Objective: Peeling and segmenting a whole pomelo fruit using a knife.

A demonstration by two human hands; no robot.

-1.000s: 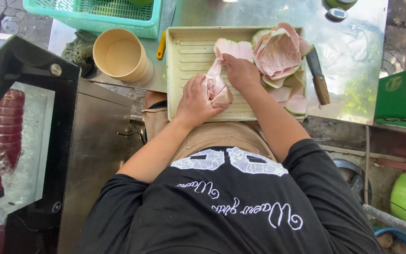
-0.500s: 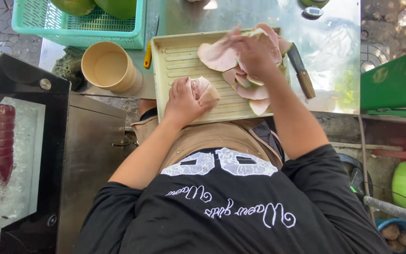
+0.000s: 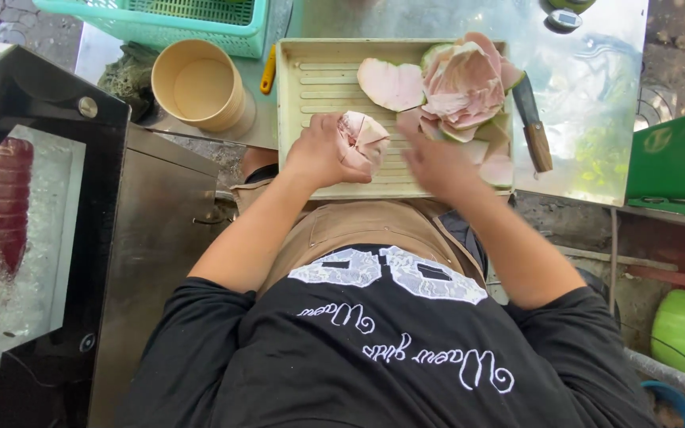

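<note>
My left hand (image 3: 323, 150) grips a peeled pinkish-white coconut (image 3: 365, 139) over the near part of a cream ribbed tray (image 3: 311, 79). Just right of the coconut, my right hand (image 3: 435, 162) is blurred with its fingers apart and holds nothing that I can see. A flat pink husk slice (image 3: 390, 84) lies on the tray behind the coconut. A pile of pink and green husk pieces (image 3: 469, 91) fills the tray's right side.
A knife with a wooden handle (image 3: 534, 123) lies right of the tray on the steel table (image 3: 596, 95). A beige cup (image 3: 200, 87) and a teal basket (image 3: 176, 20) stand at the left. A glass-fronted ice box (image 3: 25, 238) is at my left, green items (image 3: 675, 158) at the right.
My right hand laid a peeled husk slice on the pile at the tray's back, then came back down beside the coconut. The left hand kept hold of the coconut throughout.
</note>
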